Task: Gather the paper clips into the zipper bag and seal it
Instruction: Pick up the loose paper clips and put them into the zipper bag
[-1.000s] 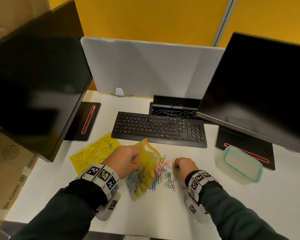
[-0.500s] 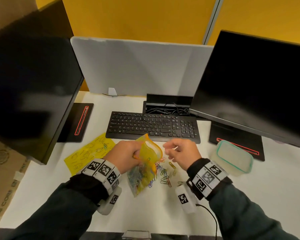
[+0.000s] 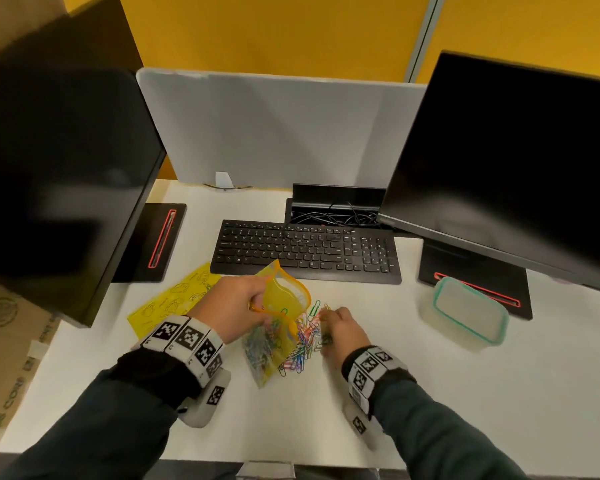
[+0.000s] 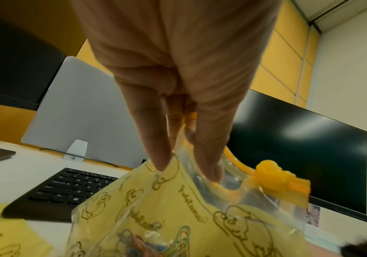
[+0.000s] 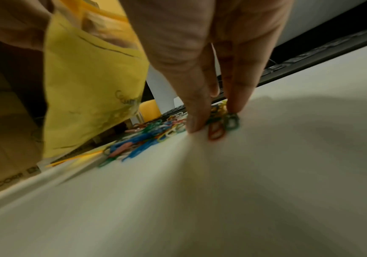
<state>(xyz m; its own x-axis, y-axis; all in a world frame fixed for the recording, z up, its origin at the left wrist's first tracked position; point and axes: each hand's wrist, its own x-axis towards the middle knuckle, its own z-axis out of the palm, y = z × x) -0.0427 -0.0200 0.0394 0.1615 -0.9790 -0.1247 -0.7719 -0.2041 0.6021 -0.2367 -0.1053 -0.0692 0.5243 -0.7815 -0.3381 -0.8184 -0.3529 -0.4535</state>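
Observation:
My left hand holds a yellow zipper bag upright over the white desk, its mouth gaping. In the left wrist view the hand pinches the bag at the rim of its mouth, near the orange slider. Several coloured clips lie inside the bag. A loose pile of paper clips lies just right of the bag. My right hand is down on that pile. In the right wrist view its straight fingers touch the clips on the desk.
A black keyboard lies just beyond the hands. A plastic container with a teal rim stands to the right. A yellow printed sheet lies to the left. Dark monitors overhang both sides.
My right hand lifted from the pile up to the bag's mouth, then came back down onto the clips. My left hand has kept hold of the bag.

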